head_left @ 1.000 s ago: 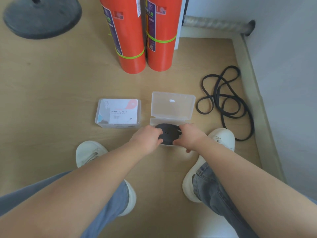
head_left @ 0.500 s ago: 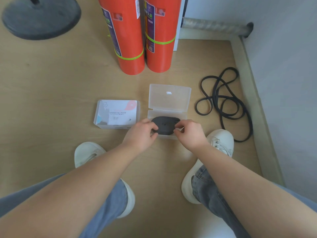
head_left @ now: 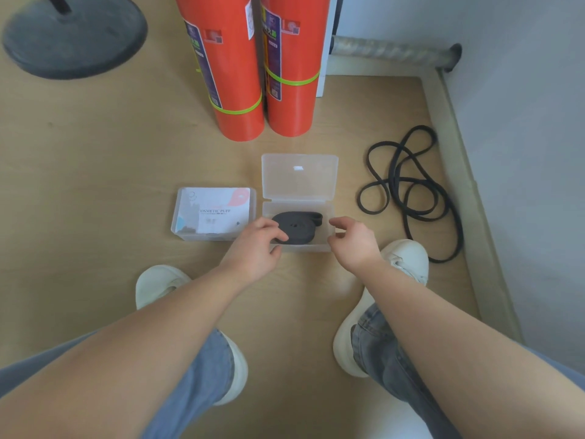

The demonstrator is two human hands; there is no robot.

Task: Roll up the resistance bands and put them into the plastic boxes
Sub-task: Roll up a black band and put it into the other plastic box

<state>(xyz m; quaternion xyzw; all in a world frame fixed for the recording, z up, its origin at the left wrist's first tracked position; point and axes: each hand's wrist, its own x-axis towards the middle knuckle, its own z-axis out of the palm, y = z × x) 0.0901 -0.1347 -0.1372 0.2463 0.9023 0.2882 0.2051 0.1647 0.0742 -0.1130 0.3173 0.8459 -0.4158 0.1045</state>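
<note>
A rolled black resistance band [head_left: 299, 225] lies inside the open clear plastic box [head_left: 330, 213], whose lid [head_left: 299, 177] is flipped back on the floor. My left hand [head_left: 254, 247] is at the box's left front corner, and its loosely curled fingertips touch the roll's left edge. My right hand [head_left: 353, 240] hovers just off the box's right front corner with relaxed, curled fingers and holds nothing. A second plastic box [head_left: 213, 213], closed and carrying a printed label, sits to the left. A loose black band [head_left: 408, 193] lies tangled on the floor to the right.
Two upright orange cylinders [head_left: 253, 74] stand behind the boxes. A dark round stand base [head_left: 72, 33] is at the far left. A wall and skirting [head_left: 465, 191] run along the right. My white shoes [head_left: 406, 258] flank the spot in front of the boxes.
Both hands lowered the rolled band into the open box. My right hand has let go and pulled back to the right; my left hand has loosened on the roll.
</note>
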